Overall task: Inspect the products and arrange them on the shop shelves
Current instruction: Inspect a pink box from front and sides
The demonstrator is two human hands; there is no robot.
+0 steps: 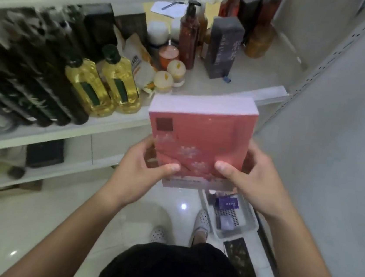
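Pink box (197, 140) gripped at lower corners by left hand (148, 168) and right hand (247, 180); best turned slowly, then slid level onto shelf (252, 78)

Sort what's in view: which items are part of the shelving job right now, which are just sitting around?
In play:
- pink box, gripped at its near end by left hand and right hand
- shelf with bare space ahead

Just sitting:
- two yellow oil bottles
- brown pump bottle
- dark tall box
- clear bin on the floor
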